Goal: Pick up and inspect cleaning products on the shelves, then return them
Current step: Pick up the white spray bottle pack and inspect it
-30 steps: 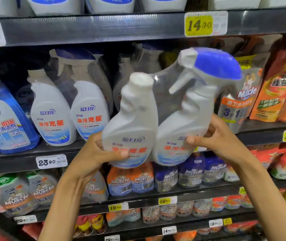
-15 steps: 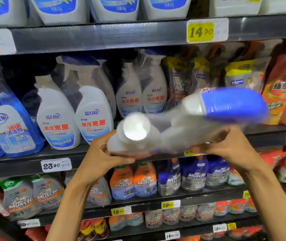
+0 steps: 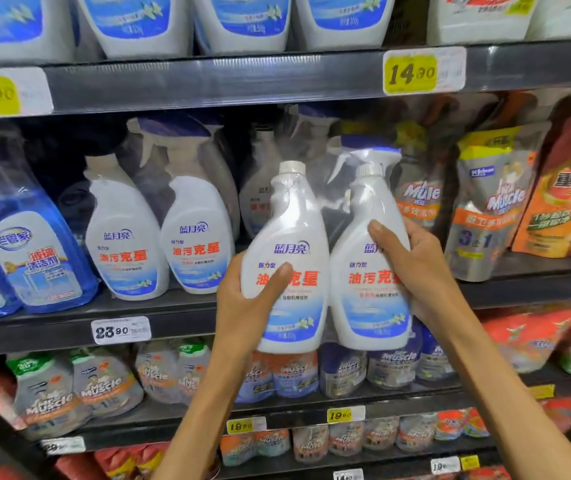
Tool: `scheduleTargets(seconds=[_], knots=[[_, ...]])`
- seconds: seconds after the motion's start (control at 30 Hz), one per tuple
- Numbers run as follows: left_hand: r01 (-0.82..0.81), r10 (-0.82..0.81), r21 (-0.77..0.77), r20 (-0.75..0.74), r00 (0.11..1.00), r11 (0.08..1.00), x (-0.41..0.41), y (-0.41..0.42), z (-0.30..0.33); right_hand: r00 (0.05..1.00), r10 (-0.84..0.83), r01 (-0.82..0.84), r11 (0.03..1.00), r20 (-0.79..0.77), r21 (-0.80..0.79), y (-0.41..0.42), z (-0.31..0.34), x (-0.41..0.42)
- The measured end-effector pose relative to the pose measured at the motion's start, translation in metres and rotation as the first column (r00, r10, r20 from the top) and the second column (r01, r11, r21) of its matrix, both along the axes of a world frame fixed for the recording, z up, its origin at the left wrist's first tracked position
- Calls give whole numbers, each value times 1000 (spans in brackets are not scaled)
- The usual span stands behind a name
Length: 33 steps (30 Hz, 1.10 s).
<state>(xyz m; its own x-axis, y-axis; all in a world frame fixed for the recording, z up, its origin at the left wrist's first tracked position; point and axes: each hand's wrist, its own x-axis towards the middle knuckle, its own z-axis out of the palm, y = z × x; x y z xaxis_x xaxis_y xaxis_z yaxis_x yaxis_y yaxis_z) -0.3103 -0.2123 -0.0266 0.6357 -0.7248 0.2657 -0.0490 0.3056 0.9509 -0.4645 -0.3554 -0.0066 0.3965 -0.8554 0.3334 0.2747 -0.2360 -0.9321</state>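
Note:
A twin pack of white cleaner bottles [image 3: 315, 244] wrapped in clear plastic stands upright in front of the middle shelf, labels facing me. Its left bottle has a plain white cap, its right one a blue spray trigger. My left hand [image 3: 242, 303] grips the left bottle from the side, thumb across the red lettering. My right hand [image 3: 412, 268] grips the right bottle, fingers curled over its label. The pack's base hangs just below the middle shelf's front edge [image 3: 173, 323].
A matching twin pack [image 3: 159, 237] stands on the shelf to the left, beside blue glass-cleaner bottles [image 3: 38, 258]. Refill pouches [image 3: 495, 202] fill the right side. More bottles sit behind the held pack. Shelves above and below are packed with products and price tags.
The pack was tipped with its caps toward me half a second ago; it has swung back upright with labels facing me and sits closer to the shelf. Both hands kept their hold.

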Motion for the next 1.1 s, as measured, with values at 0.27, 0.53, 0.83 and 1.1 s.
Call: scheduleTargets(seconds=[0.27, 0.53, 0.83, 1.1], knots=[[-106, 120, -74, 214, 969, 992, 28, -33, 14, 994, -97, 82, 957, -40, -277, -30, 28, 22], [-200, 212, -77, 234, 949, 977, 35, -51, -4, 1000, 1, 8, 960, 31, -281, -46, 12, 35], [-234, 255, -115, 227, 940, 965, 31, -65, -11, 996, -51, 70, 954, 71, -292, -57, -1, 48], [-294, 355, -217, 343, 870, 931, 21, -67, -21, 1000, -1, 4, 946, 8, -324, -60, -7, 46]])
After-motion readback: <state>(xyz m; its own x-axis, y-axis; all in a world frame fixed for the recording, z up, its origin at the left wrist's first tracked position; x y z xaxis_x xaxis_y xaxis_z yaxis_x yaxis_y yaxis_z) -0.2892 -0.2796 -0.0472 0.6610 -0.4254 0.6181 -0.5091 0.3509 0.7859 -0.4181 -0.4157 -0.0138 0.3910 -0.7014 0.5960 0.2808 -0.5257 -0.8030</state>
